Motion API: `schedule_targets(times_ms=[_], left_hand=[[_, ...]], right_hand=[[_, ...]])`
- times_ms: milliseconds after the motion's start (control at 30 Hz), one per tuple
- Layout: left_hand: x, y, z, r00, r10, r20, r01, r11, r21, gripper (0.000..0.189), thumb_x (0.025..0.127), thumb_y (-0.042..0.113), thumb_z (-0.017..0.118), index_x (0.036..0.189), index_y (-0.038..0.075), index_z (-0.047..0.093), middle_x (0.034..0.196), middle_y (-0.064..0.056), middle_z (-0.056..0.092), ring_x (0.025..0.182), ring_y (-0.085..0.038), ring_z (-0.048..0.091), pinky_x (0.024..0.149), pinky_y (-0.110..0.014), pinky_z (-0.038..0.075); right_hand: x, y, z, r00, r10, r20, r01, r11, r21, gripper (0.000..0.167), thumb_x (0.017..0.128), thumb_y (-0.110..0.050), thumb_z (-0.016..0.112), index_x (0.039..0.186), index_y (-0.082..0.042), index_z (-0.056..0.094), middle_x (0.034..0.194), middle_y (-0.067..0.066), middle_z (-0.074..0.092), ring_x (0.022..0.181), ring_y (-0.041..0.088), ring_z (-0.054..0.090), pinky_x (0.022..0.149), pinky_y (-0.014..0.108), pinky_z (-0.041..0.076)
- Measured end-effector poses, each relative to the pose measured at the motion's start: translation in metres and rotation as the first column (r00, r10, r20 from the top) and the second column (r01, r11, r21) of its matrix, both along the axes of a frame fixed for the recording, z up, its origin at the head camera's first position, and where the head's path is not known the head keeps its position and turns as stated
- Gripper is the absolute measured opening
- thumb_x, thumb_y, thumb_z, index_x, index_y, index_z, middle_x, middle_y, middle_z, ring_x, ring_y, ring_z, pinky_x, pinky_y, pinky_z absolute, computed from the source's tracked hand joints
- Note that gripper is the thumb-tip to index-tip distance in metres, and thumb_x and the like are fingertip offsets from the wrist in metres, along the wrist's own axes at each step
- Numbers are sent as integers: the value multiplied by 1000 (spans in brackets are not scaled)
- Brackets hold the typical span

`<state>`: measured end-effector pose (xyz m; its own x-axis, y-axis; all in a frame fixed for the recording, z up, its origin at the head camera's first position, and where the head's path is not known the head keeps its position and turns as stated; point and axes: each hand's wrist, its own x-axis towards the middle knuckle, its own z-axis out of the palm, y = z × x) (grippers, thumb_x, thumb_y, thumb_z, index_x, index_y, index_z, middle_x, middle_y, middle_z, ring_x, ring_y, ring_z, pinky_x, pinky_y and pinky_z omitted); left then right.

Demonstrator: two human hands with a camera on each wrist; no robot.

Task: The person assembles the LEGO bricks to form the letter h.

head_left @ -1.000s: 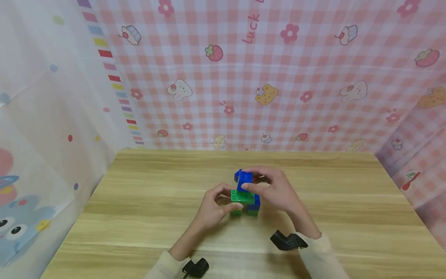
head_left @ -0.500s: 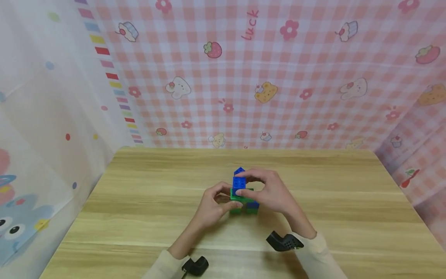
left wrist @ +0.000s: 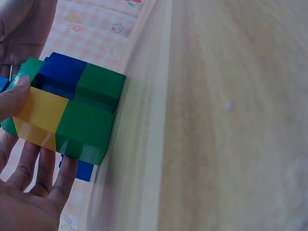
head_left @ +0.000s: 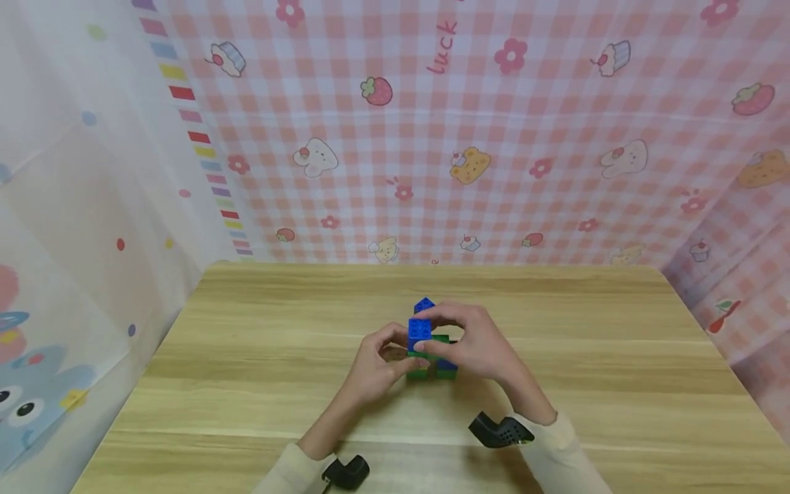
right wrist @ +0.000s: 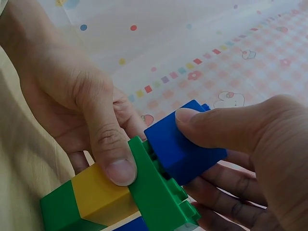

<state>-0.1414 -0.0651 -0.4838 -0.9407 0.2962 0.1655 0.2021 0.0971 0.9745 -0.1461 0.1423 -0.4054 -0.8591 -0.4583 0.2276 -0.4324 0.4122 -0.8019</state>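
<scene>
Pinched left grip (head_left: 372, 371); higher right grip (head_left: 484, 345)

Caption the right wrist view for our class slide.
Hands at work: blue block over studded green block, yellow block beneath.

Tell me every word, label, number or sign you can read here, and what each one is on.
"luck": pink lettering, running sideways up the checked curtain.
"e": tiny, low on that curtain, just above the back edge of the table.
A trace above "luck", cut off by the picture's top edge: unreadable.
Toy bricks: no lettering visible.
Black wrist devices: nothing readable.
</scene>
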Motion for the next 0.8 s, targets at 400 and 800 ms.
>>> schedule_targets(times_ms=[400,800], left_hand=[[0,-1,0,1000,6,3,-6,1000,-9,28,83,14,85,107,17,71,106,-4,72,104,-19,67,96,-38,58],[-1,-2,-3,1000,8,9,-8,1000,-4,29,84,16,86,109,16,70,107,-6,72,104,-20,67,96,-36,58]], right_hand=[[-1,-1,-2,999,15,50,-15,1000,4,36,89,-24,82,123,-20,71,116,-1,74,106,18,70,103,51,55],[-1,-2,-3,995,14,98,-14,1000,1,35,90,-22,80,124,-20,70,122,2,72,110,22,70,105,52,54]])
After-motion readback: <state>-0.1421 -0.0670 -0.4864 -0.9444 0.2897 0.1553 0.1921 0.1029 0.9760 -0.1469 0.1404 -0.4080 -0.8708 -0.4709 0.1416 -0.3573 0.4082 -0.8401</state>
